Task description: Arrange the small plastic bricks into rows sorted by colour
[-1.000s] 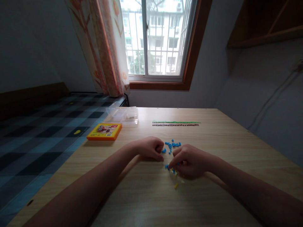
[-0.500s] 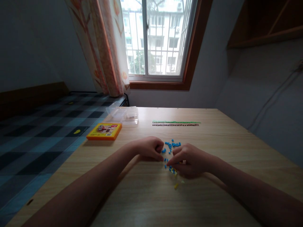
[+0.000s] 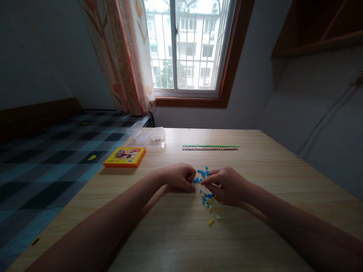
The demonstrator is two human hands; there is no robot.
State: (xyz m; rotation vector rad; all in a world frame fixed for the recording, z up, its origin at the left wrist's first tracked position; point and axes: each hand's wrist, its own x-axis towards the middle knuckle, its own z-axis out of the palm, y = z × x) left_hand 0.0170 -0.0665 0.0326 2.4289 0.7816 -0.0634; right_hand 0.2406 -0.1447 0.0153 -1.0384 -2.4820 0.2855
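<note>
My left hand [image 3: 178,176] rests on the wooden table [image 3: 255,162] as a loose fist, thumb against the curled fingers; nothing shows in it. My right hand [image 3: 228,185] lies just to its right, thumb and forefinger pinched together at a small blue piece [image 3: 195,180] between the two hands. A small heap of blue pieces [image 3: 204,172] lies just beyond the fingertips. A mixed scatter of blue and yellow pieces [image 3: 207,199] lies under and in front of my right hand, with a lone yellow piece [image 3: 210,222] nearer to me.
Two long rows of tiny pieces, green [image 3: 211,146] and dark red [image 3: 210,149], run across the far table. An orange-yellow box [image 3: 124,157] and a clear plastic container [image 3: 147,136] sit at the left edge. A checked bed [image 3: 42,166] is left of the table.
My right hand has moved from the mixed blue and yellow scatter up and left to the blue heap, uncovering the scatter. My left hand has stayed still.
</note>
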